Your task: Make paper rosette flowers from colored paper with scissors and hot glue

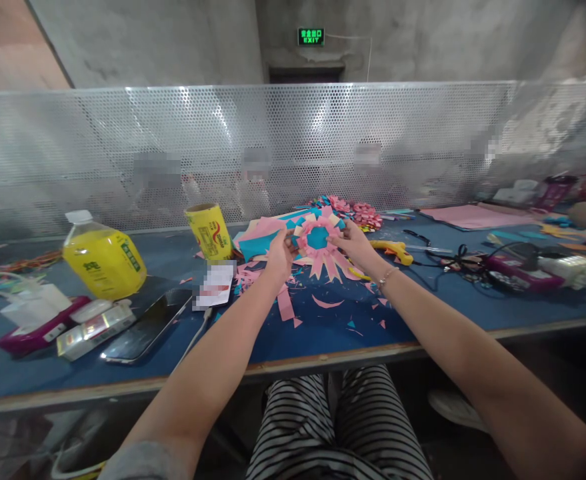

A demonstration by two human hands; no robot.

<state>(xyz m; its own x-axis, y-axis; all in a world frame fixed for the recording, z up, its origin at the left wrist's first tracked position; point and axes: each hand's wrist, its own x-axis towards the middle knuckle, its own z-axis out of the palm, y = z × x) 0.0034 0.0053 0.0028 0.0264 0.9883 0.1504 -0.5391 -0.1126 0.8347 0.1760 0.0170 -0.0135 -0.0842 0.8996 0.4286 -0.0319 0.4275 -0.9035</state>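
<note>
Between my two hands is a paper wreath (319, 256), a ring of pink, cream and blue folded strips with pointed pink tails at the bottom. My left hand (283, 252) grips its left edge, fingers closed on the paper. On the opposite edge my right hand (355, 245) pinches the ring, thumb toward its middle. Blue shows through the open centre. Behind the wreath lie pink and blue paper sheets (259, 241) and a heap of pink paper flowers (360, 212). Pink and blue scraps (287, 303) are scattered below my hands.
Left are a yellow drink bottle (105, 257), a yellow can (210, 231), a phone (145, 327) and a purple tissue pack (43, 327). Right are a yellow glue gun (395, 251), black cables (460, 259) and pink sheets (477, 217). A perforated metal screen (293, 147) stands along the back.
</note>
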